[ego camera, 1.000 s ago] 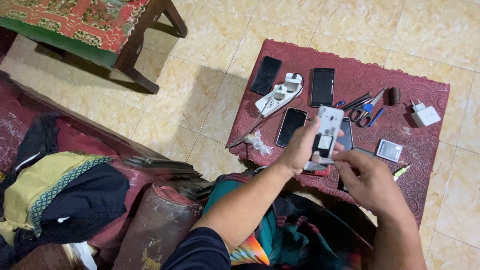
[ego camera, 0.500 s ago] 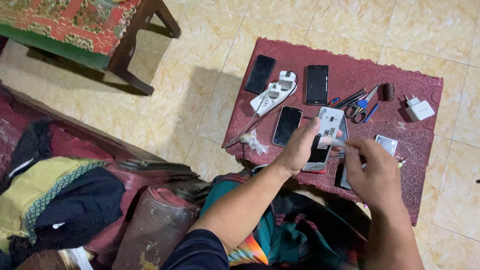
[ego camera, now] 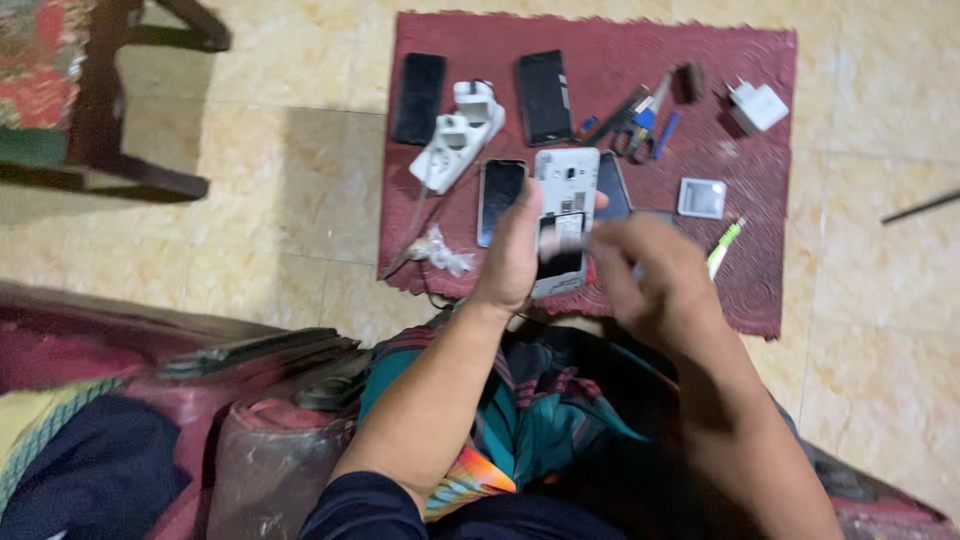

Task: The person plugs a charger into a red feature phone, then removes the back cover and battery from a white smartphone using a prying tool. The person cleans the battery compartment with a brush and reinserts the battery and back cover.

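1. Left hand (ego camera: 515, 250) is grasping an opened phone (ego camera: 563, 215), back cover off and white inner frame showing; its grip is wrapping the left edge, thumb lying across the lower part, fingertips showing at the right edge.
2. The phone is being held upright above the near edge of a dark red mat (ego camera: 760, 290) spread on the tiled floor (ego camera: 280, 200).
3. Right hand (ego camera: 655, 275) is sitting just beside the phone's right edge, blurred; fingers curled, but whether they are pinching anything I cannot tell.
4. Just behind the held phone, a dark-screened phone (ego camera: 498, 195) is lying flat on the mat; another dark phone edge (ego camera: 612, 190) is peeking out at its right.
5. Farther up the mat: a black phone (ego camera: 418, 97) at the left, a white plug strip (ego camera: 458, 145) lying slantwise beside it, then a black phone with its frame bare (ego camera: 544, 95).
6. To the right, a cluster of small tools (ego camera: 635, 120) with blue handles, a white charger plug (ego camera: 757, 105), and a small square white part (ego camera: 701, 197).
7. A green-and-white pen-like tool (ego camera: 724, 245) is lying near the right hand.
8. A bit of crumpled clear plastic (ego camera: 440, 252) is resting at the mat's left edge.
9. A dark wooden chair leg (ego camera: 100, 130) is standing on the floor at upper left.
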